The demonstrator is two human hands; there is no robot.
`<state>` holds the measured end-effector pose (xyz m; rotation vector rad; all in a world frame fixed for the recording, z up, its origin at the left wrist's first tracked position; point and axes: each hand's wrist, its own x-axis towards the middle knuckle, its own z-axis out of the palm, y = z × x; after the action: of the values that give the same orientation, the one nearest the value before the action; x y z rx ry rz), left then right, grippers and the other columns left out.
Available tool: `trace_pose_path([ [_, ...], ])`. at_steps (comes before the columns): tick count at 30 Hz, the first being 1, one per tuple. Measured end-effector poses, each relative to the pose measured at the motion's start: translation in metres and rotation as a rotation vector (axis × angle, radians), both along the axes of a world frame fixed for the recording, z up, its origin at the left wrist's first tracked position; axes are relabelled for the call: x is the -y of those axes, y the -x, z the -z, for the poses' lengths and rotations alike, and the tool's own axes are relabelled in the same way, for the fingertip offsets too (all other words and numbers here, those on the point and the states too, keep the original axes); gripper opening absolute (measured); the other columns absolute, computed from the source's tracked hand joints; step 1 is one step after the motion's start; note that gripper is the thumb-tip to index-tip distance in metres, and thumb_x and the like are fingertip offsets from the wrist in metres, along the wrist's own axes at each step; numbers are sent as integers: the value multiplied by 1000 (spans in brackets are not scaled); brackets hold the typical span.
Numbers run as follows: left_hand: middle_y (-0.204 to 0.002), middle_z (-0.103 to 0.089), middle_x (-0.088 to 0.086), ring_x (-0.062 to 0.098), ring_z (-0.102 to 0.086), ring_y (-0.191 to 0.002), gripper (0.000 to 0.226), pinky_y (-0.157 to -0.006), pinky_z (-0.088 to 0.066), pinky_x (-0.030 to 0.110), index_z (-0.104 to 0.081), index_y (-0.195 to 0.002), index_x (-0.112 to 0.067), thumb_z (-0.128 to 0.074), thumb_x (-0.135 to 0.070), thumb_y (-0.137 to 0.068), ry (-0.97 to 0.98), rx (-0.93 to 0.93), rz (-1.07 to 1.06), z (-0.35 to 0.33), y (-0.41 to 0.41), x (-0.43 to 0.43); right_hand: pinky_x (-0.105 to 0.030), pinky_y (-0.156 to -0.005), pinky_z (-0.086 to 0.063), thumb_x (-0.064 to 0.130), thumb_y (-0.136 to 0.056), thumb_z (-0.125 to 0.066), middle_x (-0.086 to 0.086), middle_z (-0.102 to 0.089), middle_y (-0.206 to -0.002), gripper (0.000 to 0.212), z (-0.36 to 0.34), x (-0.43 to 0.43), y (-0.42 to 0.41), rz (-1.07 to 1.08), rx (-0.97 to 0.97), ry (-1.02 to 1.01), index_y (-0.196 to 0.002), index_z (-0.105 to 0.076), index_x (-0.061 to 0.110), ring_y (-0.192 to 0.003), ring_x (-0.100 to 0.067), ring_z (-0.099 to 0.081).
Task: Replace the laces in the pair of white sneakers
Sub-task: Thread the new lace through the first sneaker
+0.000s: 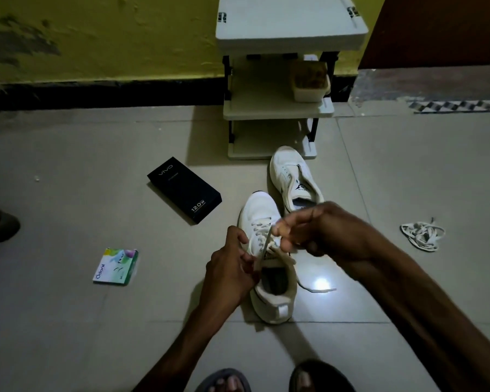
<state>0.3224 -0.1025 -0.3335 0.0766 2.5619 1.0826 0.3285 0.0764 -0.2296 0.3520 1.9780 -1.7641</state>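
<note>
A white sneaker (266, 250) stands on the tiled floor in front of me, toe pointing away, partly laced. My left hand (229, 267) pinches the lace (262, 247) at the shoe's left side near the collar. My right hand (320, 230) grips the same lace above the tongue, pulled up taut. One loose lace end (317, 290) trails on the floor to the shoe's right. The second white sneaker (293, 176) lies just beyond, without a lace. A loose bundle of white laces (422, 234) rests on the floor at the right.
A black phone box (184, 189) lies left of the shoes and a small green-white carton (116, 267) nearer left. A white shoe rack (280, 80) holding a tub stands against the yellow wall. My sandalled feet (269, 380) are at the bottom edge.
</note>
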Motion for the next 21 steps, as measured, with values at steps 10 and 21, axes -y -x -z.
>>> trace_pose_path([
  [10,-110,-62,-11,15,-63,-99,54,-88,-51,30,-47,-119,-36,-79,-27,-76,79,-24,77,-1,4,-5,-38,-93,-48,14,-80,-58,0,-66,-94,9,-30,7,4,133,-129,598,-87,-64,14,-96,-18,-59],
  [21,-94,-62,-11,11,-65,-82,30,-75,-50,29,-48,-88,-37,-74,-27,-77,104,-165,43,7,-5,-6,-22,-64,-47,6,-92,-42,1,-40,-69,13,-65,14,10,216,-28,999,-85,-50,12,-58,-6,-29],
])
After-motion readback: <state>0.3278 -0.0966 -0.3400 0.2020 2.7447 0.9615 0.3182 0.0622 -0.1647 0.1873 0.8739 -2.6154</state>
